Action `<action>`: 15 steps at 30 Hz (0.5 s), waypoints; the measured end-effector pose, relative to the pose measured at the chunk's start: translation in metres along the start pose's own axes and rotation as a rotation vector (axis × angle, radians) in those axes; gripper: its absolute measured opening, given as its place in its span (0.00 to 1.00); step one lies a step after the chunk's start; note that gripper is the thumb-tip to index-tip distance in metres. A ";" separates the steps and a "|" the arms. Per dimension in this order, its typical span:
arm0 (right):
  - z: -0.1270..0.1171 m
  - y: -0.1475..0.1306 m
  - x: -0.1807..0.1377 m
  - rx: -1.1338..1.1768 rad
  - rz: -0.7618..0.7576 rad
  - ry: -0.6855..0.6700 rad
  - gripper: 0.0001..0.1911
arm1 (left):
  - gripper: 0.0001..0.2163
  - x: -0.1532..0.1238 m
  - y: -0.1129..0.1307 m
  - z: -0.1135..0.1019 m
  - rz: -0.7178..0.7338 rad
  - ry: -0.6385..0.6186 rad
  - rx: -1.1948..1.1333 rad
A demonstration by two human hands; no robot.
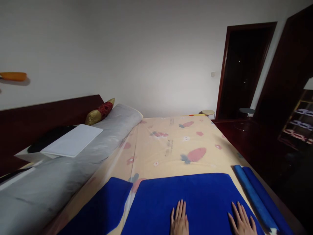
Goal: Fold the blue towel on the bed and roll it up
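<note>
Both hands, left (179, 219) and right (242, 220), lie flat, fingers spread, gripping nothing, on the smooth deep-blue towel (195, 192).

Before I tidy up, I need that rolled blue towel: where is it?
In the head view, the rolled blue towel lies at the bed's right edge, just right of the flat blue towel under both hands, nearest the right hand.

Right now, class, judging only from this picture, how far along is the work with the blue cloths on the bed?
Done, it seems: a rolled blue cloth lies at the bed's right edge. In hand: the left hand and right hand press flat, fingers spread, on the large blue cloth, which lies spread and not yet rolled. Left: a smaller blue cloth lies flat to the left on the patterned sheet, untouched.
</note>
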State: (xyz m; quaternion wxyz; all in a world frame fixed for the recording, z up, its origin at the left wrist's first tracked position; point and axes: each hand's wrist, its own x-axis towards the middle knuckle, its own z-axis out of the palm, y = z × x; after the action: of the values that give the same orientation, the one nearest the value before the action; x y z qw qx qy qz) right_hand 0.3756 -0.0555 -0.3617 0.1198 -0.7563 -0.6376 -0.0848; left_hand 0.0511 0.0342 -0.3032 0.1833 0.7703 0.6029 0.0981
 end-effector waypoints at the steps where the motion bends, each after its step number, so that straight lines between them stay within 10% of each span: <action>1: 0.003 -0.001 0.001 0.003 0.004 -0.004 0.26 | 0.27 0.000 0.000 0.001 -0.003 0.003 0.013; 9: 0.019 0.001 0.003 -0.001 0.027 0.087 0.25 | 0.23 -0.002 -0.007 -0.007 0.050 -0.013 0.026; 15: 0.008 -0.005 0.002 0.014 0.001 0.171 0.27 | 0.24 -0.014 -0.057 -0.043 -0.058 0.000 0.152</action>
State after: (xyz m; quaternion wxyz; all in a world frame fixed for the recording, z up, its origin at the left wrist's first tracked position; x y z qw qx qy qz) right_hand 0.3706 -0.0506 -0.3687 0.1789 -0.7457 -0.6253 -0.1447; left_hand -0.0193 0.0396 -0.2863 0.1272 0.7641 0.6308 0.0467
